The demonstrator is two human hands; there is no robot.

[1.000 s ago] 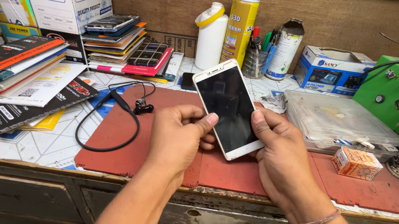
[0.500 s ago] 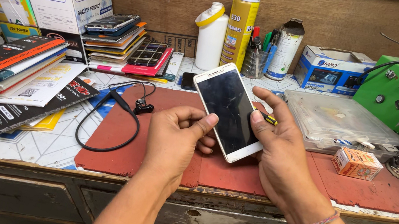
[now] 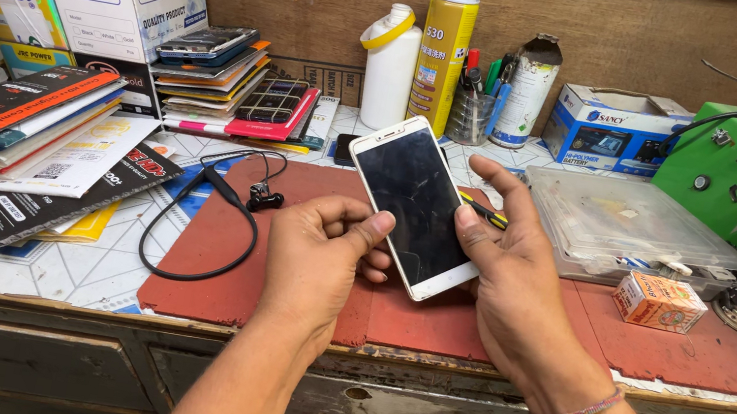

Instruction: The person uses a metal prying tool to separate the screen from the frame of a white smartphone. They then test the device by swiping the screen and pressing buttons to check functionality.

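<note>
Phone: white-framed, dark-screened smartphone (image 3: pixel 413 207), tilted above red rubber mat (image 3: pixel 278 272)
My left hand (image 3: pixel 315 258): thumb on its edge
My right hand (image 3: pixel 509 261): cradles it

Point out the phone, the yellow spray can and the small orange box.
phone (image 3: pixel 412 199): head view, middle of its dark screen.
yellow spray can (image 3: pixel 442 60): head view, middle of its body.
small orange box (image 3: pixel 659 302): head view, its top face.
</note>
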